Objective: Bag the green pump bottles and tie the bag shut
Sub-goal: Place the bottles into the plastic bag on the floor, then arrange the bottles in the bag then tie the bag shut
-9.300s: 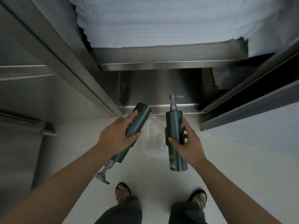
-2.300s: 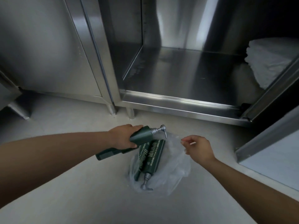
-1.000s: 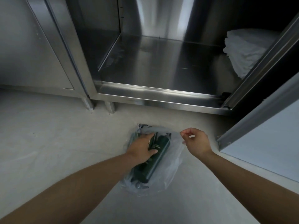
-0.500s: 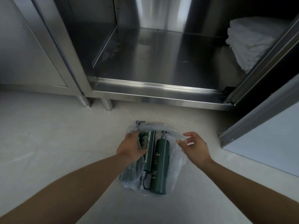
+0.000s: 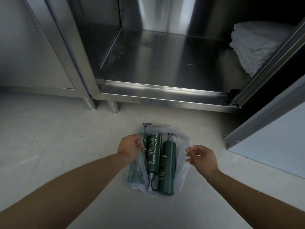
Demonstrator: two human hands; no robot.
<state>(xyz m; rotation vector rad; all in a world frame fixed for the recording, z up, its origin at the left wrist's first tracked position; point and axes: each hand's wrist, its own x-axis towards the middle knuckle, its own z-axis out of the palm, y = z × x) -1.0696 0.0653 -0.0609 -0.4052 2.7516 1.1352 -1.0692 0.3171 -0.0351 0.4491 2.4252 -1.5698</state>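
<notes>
Down on the floor (image 5: 66,146), the bag (image 5: 181,172) lay flat in front of the open steel cabinet (image 5: 165,93), its mouth toward the cabinet. Three green bottles lay side by side in it. The left bottle (image 5: 134,171) sat under crinkled film, its pump poking out past the bag's far edge. The middle bottle (image 5: 153,154) was turned the other way, pump toward me. The right bottle (image 5: 167,169) had its pump at the far end, touching the middle one along its side.

My left hand (image 5: 129,148) pinched the bag's film at its left edge, right over the left bottle. My right hand (image 5: 202,158) pinched the film at the right edge, just beside the right bottle, fingers curled. The bag was not tied. A stack of white sheets (image 5: 254,47) sat at the right of the cabinet shelf, well apart from the bag.
</notes>
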